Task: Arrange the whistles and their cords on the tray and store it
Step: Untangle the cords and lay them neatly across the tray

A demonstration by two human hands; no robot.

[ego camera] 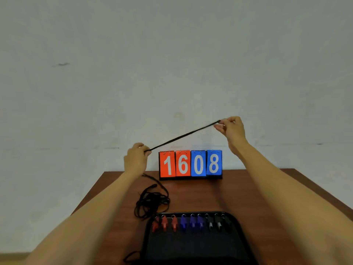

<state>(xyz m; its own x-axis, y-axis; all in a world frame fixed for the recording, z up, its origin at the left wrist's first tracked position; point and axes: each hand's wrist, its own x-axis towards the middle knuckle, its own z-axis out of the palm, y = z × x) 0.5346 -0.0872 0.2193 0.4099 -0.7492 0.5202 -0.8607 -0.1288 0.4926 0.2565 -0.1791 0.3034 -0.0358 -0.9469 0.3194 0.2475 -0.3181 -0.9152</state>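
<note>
Fingers of both hands pinch one black cord, stretched taut above the tray.
I see my left hand holding one end low and my right hand the other end higher, beyond the tray's far edge. Red, blue and black whistles line that edge. A tangle of cords lies on the surface just left of the tray; a scoreboard stands behind it.
</note>
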